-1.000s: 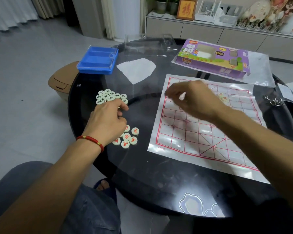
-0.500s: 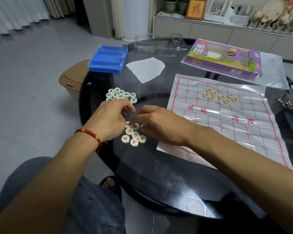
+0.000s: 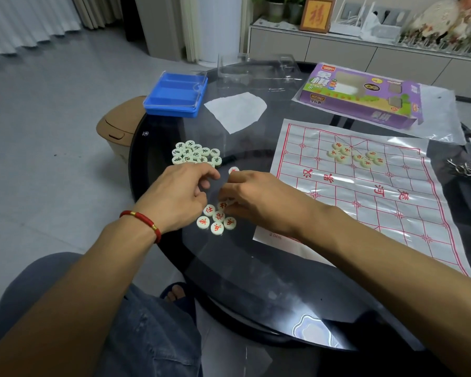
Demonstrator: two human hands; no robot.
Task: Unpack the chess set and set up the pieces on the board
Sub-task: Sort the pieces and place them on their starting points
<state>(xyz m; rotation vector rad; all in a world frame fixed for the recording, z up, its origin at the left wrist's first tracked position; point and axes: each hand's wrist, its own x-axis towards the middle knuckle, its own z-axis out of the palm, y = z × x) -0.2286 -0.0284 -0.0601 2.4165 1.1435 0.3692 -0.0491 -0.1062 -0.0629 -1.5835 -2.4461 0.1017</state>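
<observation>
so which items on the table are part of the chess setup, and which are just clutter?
Job:
board sheet
red-marked pieces
black-marked pieces
pieces on the board
left hand, right hand, both at the red pile

Lying about:
purple box
blue tray
clear plastic insert
white paper

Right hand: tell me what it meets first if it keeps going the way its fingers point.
The right hand points leftward across the table, so it would probably meet the left hand's fingers first, just across the gap. The red-marked pieces lie under its lower fingers already; depth here is hard to judge.
</observation>
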